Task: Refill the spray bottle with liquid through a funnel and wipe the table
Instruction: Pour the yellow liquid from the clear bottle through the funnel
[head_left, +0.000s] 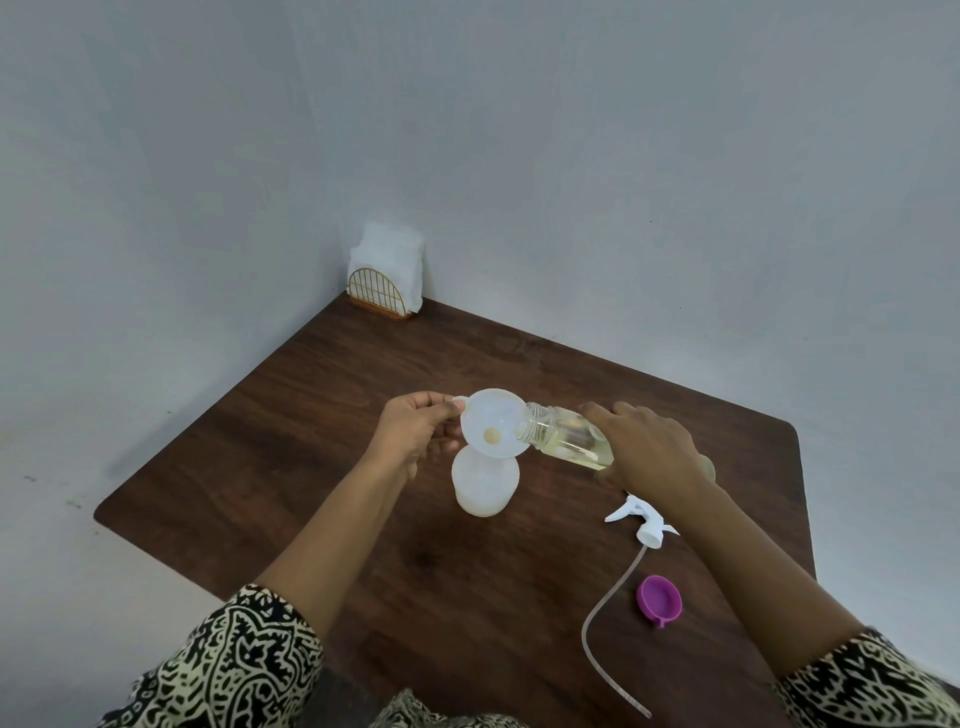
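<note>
While our left hand (415, 434) pinches funnel (491, 423) & right hand (649, 447) grips tilted jar (563, 434), we're mid-pour; recapping + wiping TBD.

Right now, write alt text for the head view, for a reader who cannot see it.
A right hand tips a clear bottle of pale yellow liquid over a white funnel set in an open spray bottle; the left hand pinches the funnel's rim. On the wooden table lie the sprayer head and a purple cap.
</note>
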